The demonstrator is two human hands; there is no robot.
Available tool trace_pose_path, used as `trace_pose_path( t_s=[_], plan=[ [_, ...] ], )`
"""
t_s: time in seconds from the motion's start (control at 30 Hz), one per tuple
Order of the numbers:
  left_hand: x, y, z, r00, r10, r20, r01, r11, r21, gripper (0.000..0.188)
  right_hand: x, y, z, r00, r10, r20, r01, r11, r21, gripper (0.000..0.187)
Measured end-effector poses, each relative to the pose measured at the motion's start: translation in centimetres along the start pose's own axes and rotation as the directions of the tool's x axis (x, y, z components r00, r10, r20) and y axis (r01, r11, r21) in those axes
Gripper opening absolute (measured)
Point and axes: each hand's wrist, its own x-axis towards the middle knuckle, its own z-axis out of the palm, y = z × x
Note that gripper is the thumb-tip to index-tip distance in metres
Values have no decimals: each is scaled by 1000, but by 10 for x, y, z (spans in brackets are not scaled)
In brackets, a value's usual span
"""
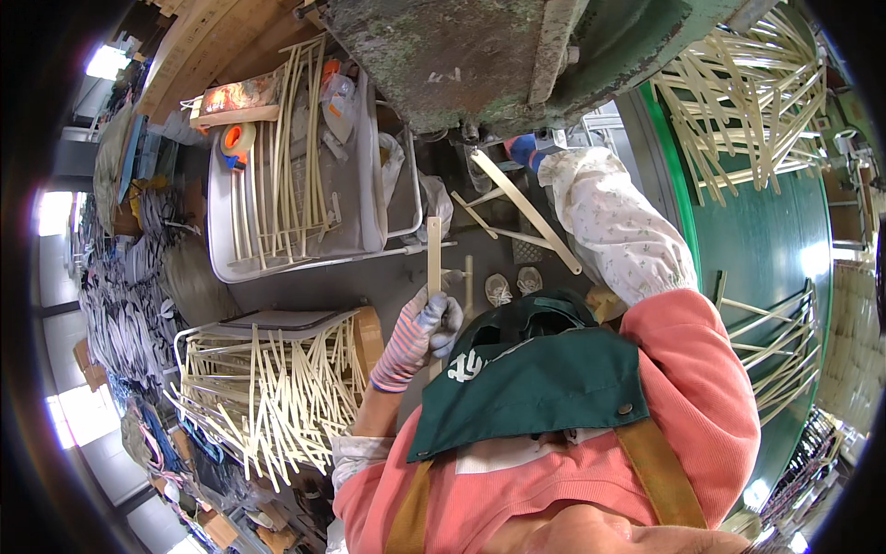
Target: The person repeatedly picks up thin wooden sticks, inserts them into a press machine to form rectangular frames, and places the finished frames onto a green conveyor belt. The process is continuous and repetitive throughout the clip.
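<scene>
My left hand (441,321), in a striped, grey-fingered glove, is closed round a pale flat strip (434,254) held upright in front of my chest. A small hole shows near the strip's top end. My right hand (524,150), in a blue glove, reaches to the underside of a worn green machine (434,65); its fingers are mostly hidden by the sleeve and machine parts. Beside it, a second pale strip (526,210) slants down from the machine's tip, with a hole at its lower end. I cannot tell whether the right hand touches it.
At the left stands a grey tray (369,166) with several strips, an orange tape roll (237,139) and a wooden block (237,100). Below it, a heap of strips (277,397) lies on a rack. More strips (748,102) are piled on the green table (766,240) at right.
</scene>
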Motion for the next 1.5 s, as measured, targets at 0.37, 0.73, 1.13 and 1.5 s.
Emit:
trace_pose_path(
  t_s=[0.37, 0.73, 1.13, 1.5],
  plan=[
    [37, 11, 9, 984, 112, -139, -75, 967, 244, 38, -5, 7, -11, 1000, 16, -17, -14, 995, 96, 22],
    [62, 25, -2, 992, 81, -93, -55, 966, 253, 27, -61, -30, -86, 974, -119, 191, -99, 533, 841, 24],
    [55, 33, 18, 996, 41, -85, -19, 970, 244, 16, -67, -55, -60, 972, -130, 195, -135, 371, 919, 29],
    [67, 40, 23, 997, 62, -54, -45, 963, 264, 15, -149, -50, -62, 935, -139, 327, -128, 727, 674, 50]
  ],
)
